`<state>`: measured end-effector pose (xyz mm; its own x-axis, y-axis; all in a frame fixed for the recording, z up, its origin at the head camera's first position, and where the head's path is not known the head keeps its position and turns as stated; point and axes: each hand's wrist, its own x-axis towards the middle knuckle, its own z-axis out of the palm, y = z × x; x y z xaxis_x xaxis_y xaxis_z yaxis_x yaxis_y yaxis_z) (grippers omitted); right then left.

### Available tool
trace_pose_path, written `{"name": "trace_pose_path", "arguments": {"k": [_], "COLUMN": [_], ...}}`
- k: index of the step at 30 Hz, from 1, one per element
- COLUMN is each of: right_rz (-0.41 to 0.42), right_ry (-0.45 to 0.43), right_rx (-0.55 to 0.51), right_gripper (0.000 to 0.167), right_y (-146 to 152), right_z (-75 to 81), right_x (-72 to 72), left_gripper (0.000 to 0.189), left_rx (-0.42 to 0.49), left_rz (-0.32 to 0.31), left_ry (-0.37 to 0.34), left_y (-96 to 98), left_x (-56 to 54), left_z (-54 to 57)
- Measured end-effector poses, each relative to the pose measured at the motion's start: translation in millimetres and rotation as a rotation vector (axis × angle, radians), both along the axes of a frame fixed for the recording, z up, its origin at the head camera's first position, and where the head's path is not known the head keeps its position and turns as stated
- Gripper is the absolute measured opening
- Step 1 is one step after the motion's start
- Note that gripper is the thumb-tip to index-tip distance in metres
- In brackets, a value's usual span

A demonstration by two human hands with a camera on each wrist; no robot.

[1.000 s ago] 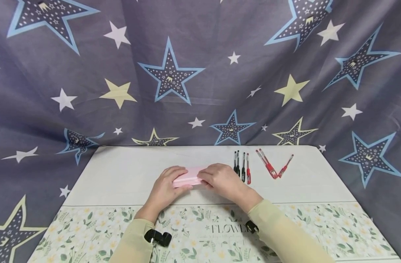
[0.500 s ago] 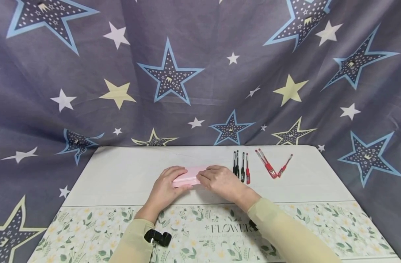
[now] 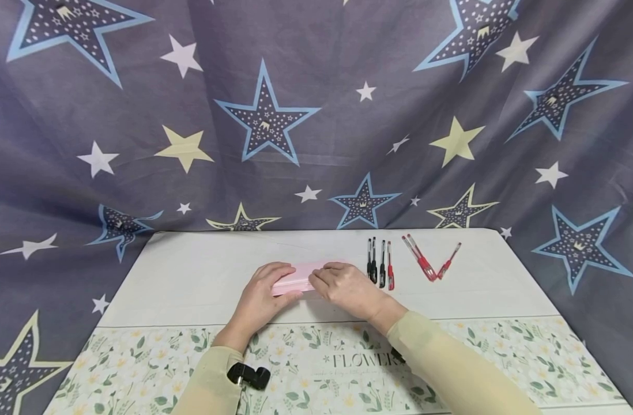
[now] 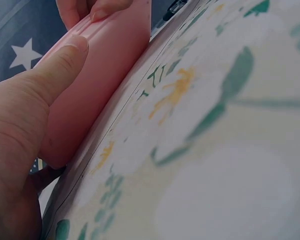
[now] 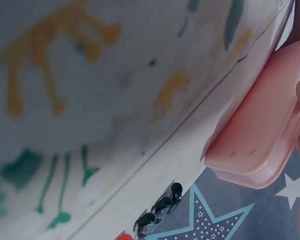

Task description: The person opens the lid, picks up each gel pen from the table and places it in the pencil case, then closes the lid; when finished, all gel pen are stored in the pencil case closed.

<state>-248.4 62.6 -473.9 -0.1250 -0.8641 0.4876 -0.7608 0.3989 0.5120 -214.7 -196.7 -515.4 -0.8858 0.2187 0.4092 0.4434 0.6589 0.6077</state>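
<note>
A closed pink plastic pencil case (image 3: 297, 278) lies on the white part of the table in the head view. My left hand (image 3: 259, 295) grips its left end, thumb along the near side and fingers over the top. In the left wrist view, the thumb (image 4: 65, 65) presses on the case's side (image 4: 102, 75) just below the lid seam. My right hand (image 3: 350, 288) holds the right part of the case, its bent fingers at the front lid edge. The right wrist view shows the case's rounded end (image 5: 255, 130), while most of that hand is cut off.
Just right of my right hand lie several black pens (image 3: 382, 268) and a red pen (image 3: 391, 271), side by side. Farther right are two red pens (image 3: 422, 262) and a single red pen (image 3: 448, 264). A floral mat (image 3: 166, 363) covers the front; a star-patterned curtain (image 3: 327, 144) hangs behind.
My right hand has shifted slightly left, its fingers flattening against the front lid edge. My left hand keeps its hold, and the case stays in place.
</note>
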Motion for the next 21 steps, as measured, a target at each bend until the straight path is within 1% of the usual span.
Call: {"name": "trace_pose_path", "arguments": {"k": [6, 11, 13, 17, 21], "right_rz": [-0.015, -0.033, -0.041, -0.046, -0.045], "right_ry": [-0.014, -0.032, -0.039, -0.063, -0.064], "right_rx": [-0.007, 0.007, 0.009, -0.003, -0.014], "right_gripper": [0.01, 0.014, 0.016, 0.021, 0.022], "right_y": [-1.3, -3.1, -3.3, -3.5, -4.3], "right_z": [2.1, 3.0, 3.0, 3.0, 0.8], "right_x": [2.1, 2.8, 3.3, 4.5, 5.5], "left_gripper": [0.058, 0.054, 0.057, 0.064, 0.072], "left_rx": [0.005, 0.021, 0.03, 0.052, 0.065], "left_rz": [-0.002, 0.002, 0.005, 0.014, 0.016], "left_ry": [-0.026, -0.025, -0.028, -0.057, -0.078], "left_y": [-1.6, -2.3, -2.0, -1.4, -2.0], "left_x": [0.6, 1.1, 1.2, 2.5, 2.4], "left_z": [-1.4, -3.2, -3.4, -2.2, -1.6]}}
